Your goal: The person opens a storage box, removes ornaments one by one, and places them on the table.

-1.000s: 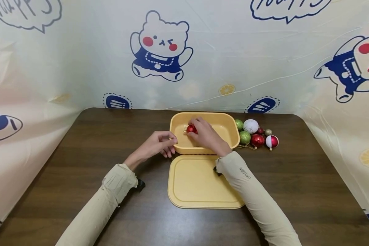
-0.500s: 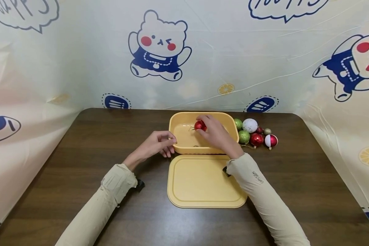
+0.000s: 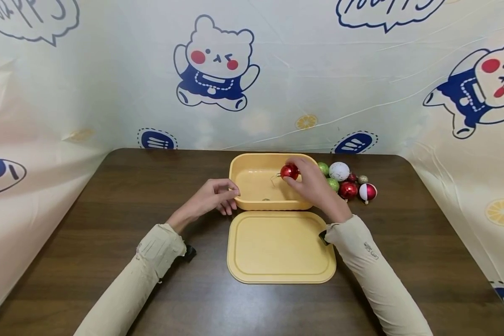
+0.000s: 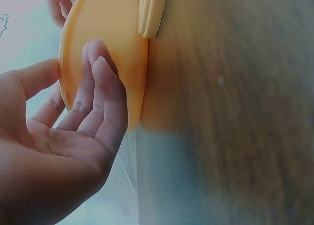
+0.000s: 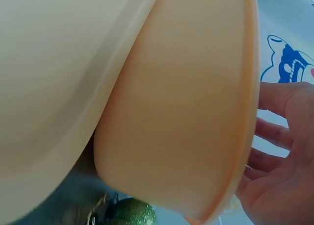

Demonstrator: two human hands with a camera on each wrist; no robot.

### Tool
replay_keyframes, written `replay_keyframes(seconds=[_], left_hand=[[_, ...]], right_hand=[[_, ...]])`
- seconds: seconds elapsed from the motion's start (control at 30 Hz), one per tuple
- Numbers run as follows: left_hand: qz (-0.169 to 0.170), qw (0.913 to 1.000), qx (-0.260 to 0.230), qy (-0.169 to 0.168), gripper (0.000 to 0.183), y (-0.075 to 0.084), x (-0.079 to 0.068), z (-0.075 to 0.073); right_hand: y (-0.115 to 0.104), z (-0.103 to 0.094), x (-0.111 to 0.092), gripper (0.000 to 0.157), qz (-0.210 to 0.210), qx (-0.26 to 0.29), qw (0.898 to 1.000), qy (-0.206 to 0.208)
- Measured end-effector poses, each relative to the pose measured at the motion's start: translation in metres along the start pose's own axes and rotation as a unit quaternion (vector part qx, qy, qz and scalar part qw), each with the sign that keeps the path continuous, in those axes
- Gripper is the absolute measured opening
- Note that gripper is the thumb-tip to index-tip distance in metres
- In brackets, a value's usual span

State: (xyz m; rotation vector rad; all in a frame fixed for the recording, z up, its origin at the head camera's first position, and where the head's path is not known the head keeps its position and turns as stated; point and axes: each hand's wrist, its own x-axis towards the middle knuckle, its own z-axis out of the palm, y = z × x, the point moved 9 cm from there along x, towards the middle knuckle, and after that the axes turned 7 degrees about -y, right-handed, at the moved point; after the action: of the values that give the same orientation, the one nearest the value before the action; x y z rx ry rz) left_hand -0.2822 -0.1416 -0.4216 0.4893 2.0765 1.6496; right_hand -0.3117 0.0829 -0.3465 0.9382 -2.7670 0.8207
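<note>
My right hand (image 3: 315, 182) holds a shiny red Christmas bauble (image 3: 289, 171) over the right part of a yellow plastic box (image 3: 252, 205). A thin gold loop trails from the bauble's cap. In the right wrist view the box wall (image 5: 181, 97) hides the bauble, and the right hand (image 5: 287, 151) shows past the rim. My left hand (image 3: 214, 196) grips the box at its front left corner. Thumb and index finger meet at the rim in the left wrist view, while the other fingers of the left hand (image 4: 88, 107) curve along the outside wall.
A flat yellow lid (image 3: 281, 247) lies in front of the box. To the right sit several baubles: a white one (image 3: 339, 171), green ones (image 3: 332, 184), a red one (image 3: 348, 191) and a red-and-white one (image 3: 367, 192). A patterned cloth (image 3: 294, 93) hangs behind the table (image 3: 151, 172).
My right hand has carried the red bauble rightward across the box, from its left side toward its right. The left hand stays at the corner.
</note>
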Motion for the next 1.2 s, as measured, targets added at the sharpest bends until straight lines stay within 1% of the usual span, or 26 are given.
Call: replay_keyframes(seconds=[0.23, 0.37, 0.57, 0.7, 0.83, 0.93, 1.03, 1.2], left_hand=[[0.000, 1.0000, -0.005, -0.003, 0.027, 0.000, 0.000, 0.002], [0.001, 0.9999, -0.009, -0.005, 0.028, 0.000, 0.000, 0.003], [0.003, 0.9999, -0.012, -0.006, 0.028, 0.001, 0.000, 0.004], [0.003, 0.9999, -0.013, -0.004, 0.026, 0.002, -0.001, 0.003], [0.001, 0.9999, -0.012, 0.000, 0.024, 0.002, -0.001, 0.002], [0.001, 1.0000, -0.009, -0.001, 0.025, 0.002, 0.000, 0.001], [0.001, 1.0000, -0.008, -0.003, 0.025, 0.001, 0.000, 0.001], [0.002, 1.0000, -0.006, -0.004, 0.025, 0.001, 0.000, 0.001]], right_hand=[[0.004, -0.017, -0.015, 0.036, 0.021, -0.004, 0.999, 0.023], [0.008, -0.025, -0.024, 0.038, 0.033, -0.001, 0.999, 0.028], [0.011, -0.037, -0.041, 0.040, 0.035, -0.007, 0.999, 0.036], [0.016, -0.051, -0.054, 0.039, 0.033, -0.012, 0.998, 0.057], [0.025, -0.067, -0.069, 0.037, 0.034, -0.003, 0.996, 0.083], [0.034, -0.079, -0.081, 0.035, 0.045, -0.011, 0.994, 0.103], [0.046, -0.092, -0.089, 0.034, 0.068, -0.016, 0.991, 0.118], [0.067, -0.106, -0.100, 0.035, 0.105, 0.016, 0.985, 0.137]])
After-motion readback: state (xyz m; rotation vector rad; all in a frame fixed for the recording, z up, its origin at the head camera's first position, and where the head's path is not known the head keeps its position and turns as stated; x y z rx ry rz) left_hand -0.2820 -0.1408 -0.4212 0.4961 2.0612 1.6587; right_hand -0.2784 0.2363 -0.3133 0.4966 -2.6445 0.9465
